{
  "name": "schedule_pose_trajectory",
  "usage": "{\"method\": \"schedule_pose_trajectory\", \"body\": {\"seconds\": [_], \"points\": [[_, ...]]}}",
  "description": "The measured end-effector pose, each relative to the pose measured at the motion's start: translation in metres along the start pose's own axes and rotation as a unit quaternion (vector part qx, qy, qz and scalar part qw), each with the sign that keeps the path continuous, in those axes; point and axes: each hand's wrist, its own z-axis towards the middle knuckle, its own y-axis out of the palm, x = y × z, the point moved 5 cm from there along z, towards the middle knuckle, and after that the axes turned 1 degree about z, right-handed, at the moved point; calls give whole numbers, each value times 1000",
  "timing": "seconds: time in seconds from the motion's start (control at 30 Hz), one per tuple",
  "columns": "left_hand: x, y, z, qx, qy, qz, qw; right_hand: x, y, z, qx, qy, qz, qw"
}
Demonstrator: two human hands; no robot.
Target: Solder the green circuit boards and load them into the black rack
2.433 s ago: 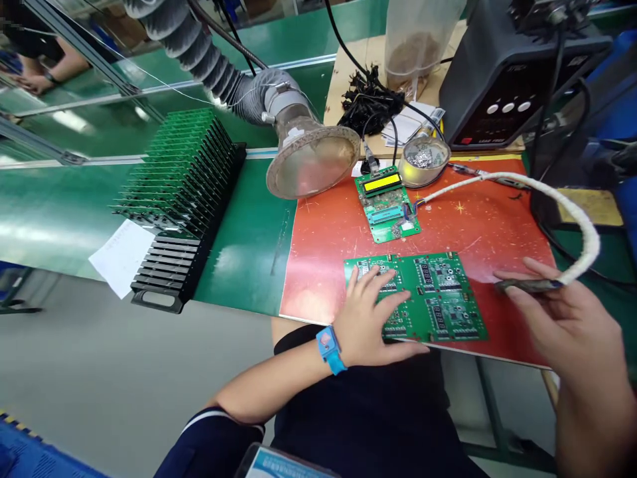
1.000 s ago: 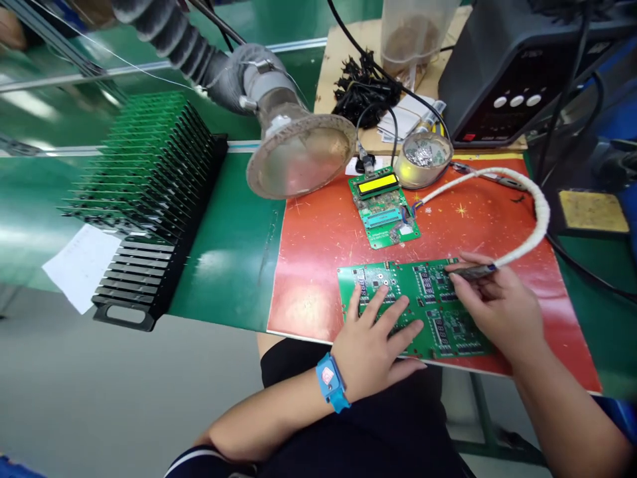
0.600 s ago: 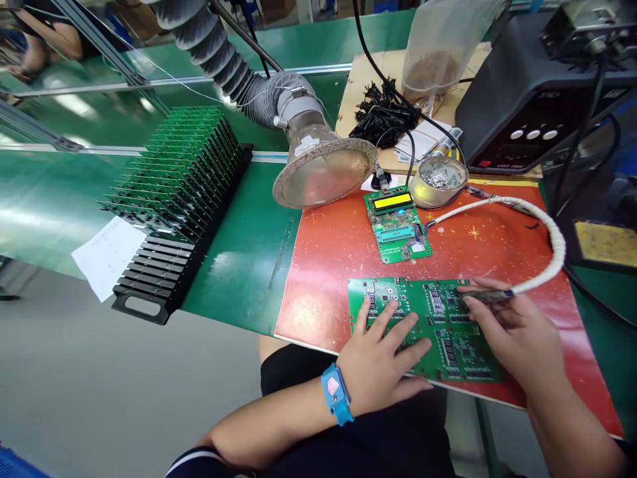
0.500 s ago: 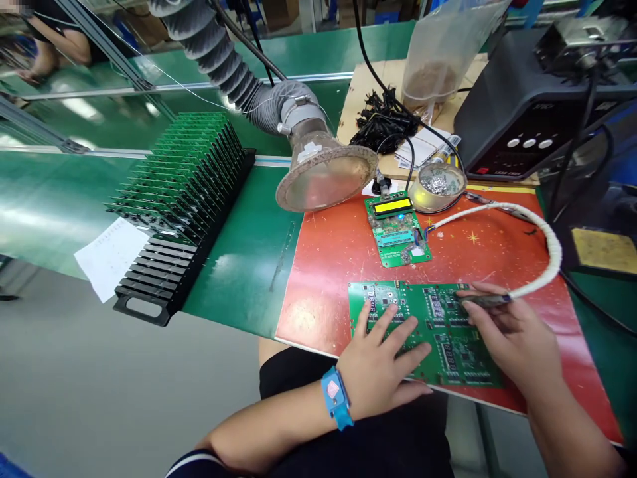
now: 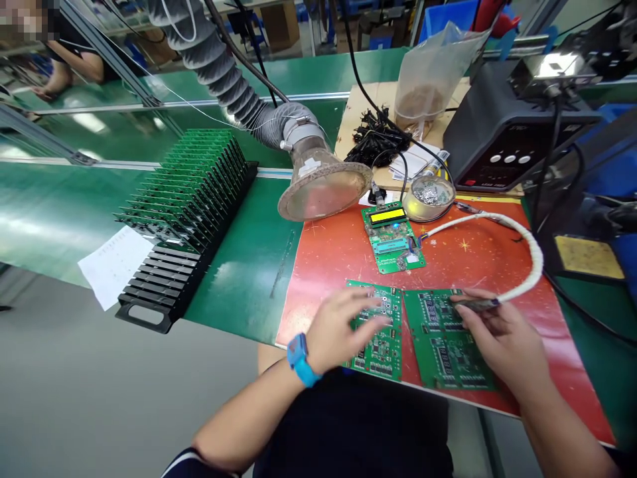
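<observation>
Two green circuit boards lie side by side on the red mat, a narrow gap between them. My left hand (image 5: 339,330) is over the left circuit board (image 5: 388,348), its fingers spread and partly hiding it; whether they touch it I cannot tell. My right hand (image 5: 512,342) pinches a dark probe (image 5: 476,305) on a white-wrapped cable (image 5: 535,259). The probe's tip is at the upper part of the right circuit board (image 5: 423,358). Behind the boards lies a green programmer board (image 5: 393,238) with a lit yellow screen, where the cable ends.
A black rack (image 5: 149,312) of upright green boards stands left, a paper sheet (image 5: 112,265) beside it. A fume extractor hood (image 5: 326,192) hangs over the bench. Behind are a round tin (image 5: 428,196), black cables (image 5: 378,136) and a dark soldering station (image 5: 512,133). Another person's arm (image 5: 82,63) shows far left.
My left hand has moved left, off the middle of the boards. A gap with red mat showing has opened between the two boards. My right hand still holds the probe.
</observation>
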Motion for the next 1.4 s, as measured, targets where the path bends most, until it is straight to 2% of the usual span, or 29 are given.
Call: {"method": "schedule_pose_trajectory", "body": {"seconds": [0.1,0.2,0.27,0.33,0.5,0.67,0.8,0.9,1.0,1.17,1.4], "points": [[-23,-12,58,50,-80,20,995,-3,1,1,-3,-10,0,1000],[-50,-7,119,13,-175,20,984,-6,3,2,-2,-16,16,1000],[-60,-2,146,2,-184,9,983,-6,4,3,-2,-21,22,1000],[-67,2,158,11,-178,-6,984,-4,5,3,-5,-28,21,999],[-76,9,149,31,-167,-98,980,-1,7,2,-9,-41,12,999],[-61,4,141,37,-92,-207,973,-3,9,2,-6,-48,21,999],[-43,12,164,-30,-19,-309,950,-6,10,2,-5,-54,16,998],[-43,31,192,-87,-39,-318,943,-7,9,2,1,-54,17,998],[-47,47,207,-110,-62,-304,944,-7,9,2,-1,-52,17,999],[-50,55,197,-100,-74,-286,950,-9,8,2,1,-51,16,999],[-48,53,185,-87,-93,-302,945,-9,7,2,5,-53,18,998]]}}
